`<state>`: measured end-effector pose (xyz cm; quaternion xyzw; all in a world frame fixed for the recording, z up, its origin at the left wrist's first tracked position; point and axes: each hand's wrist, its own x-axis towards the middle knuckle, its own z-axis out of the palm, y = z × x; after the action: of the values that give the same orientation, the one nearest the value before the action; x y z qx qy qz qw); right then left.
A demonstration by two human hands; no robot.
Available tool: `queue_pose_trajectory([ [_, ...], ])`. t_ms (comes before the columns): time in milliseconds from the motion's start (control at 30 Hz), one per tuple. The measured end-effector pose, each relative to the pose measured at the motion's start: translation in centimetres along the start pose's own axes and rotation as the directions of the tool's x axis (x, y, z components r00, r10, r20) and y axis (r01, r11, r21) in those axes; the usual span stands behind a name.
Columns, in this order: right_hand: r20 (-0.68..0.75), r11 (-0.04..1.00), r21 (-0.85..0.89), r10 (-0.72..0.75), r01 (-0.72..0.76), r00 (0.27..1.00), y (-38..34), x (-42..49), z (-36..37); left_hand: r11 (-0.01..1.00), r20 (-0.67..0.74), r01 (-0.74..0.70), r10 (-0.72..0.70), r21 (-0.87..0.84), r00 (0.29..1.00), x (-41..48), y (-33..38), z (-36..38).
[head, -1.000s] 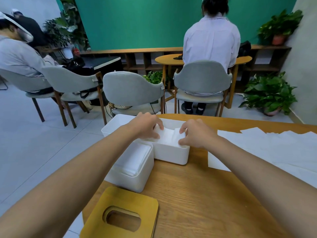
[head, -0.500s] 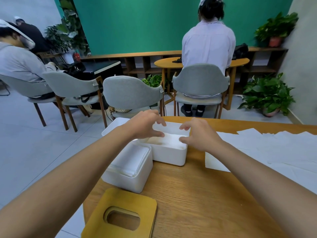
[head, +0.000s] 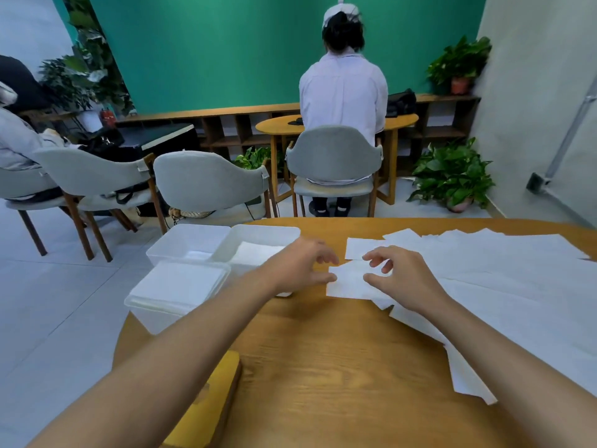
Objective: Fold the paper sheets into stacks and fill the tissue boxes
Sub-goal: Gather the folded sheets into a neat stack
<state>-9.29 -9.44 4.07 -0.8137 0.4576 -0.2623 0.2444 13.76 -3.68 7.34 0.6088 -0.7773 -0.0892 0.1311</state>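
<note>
- The left hand point(head: 300, 266) reaches forward on a straight forearm, palm down; its fingers are loosely curved and stand apart from the thumb, so it is half wide and pinches nothing; the thumb tip meets the left edge of a small paper sheet point(head: 347, 282).
- The right hand point(head: 399, 279) comes from the right in a similar pose; its fingers are curved and raised over the sheet, the thumb is low at the sheet's right part, with a clear gap between them; it holds nothing.
- The small paper sheet lies flat on the wooden table point(head: 323, 350), between both hands.
- Many loose sheets point(head: 500, 276) overlap on the right side of the table.
- Left of the left hand stand three white tissue boxes, open on top; the far middle box point(head: 265, 228) holds a low paper stack point(head: 255, 253); the far left box point(head: 190, 227) is beside it; the near box point(head: 151, 318) is filled to the rim.
- A yellow wooden lid point(head: 210, 405) lies at the near left edge.
</note>
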Motion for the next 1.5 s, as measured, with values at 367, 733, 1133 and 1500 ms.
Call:
queue_pose_trajectory([
  [367,0.102,0.998,-0.062,-0.012,0.018,0.995,7.8,-3.5,0.2,0.994,-0.013,-0.025,0.024,-0.11,1.0,3.0,2.0,8.9],
  [733,0.107,0.996,-0.018,-0.082,0.084,0.991,7.6,-4.7,1.9,0.992,-0.056,-0.121,0.119,-0.028,0.991,1.8,1.9,9.3],
  [1133,-0.037,0.983,0.144,-0.114,0.118,0.993,7.8,-5.3,1.9,0.964,-0.333,-0.096,0.008,-0.247,0.943,0.6,2.6,8.3],
  [1500,-0.196,0.918,0.374,-0.064,0.135,0.978,5.8,-5.2,1.5,0.671,-0.519,-0.2,-0.316,-0.714,0.794,-0.8,3.4,7.1],
])
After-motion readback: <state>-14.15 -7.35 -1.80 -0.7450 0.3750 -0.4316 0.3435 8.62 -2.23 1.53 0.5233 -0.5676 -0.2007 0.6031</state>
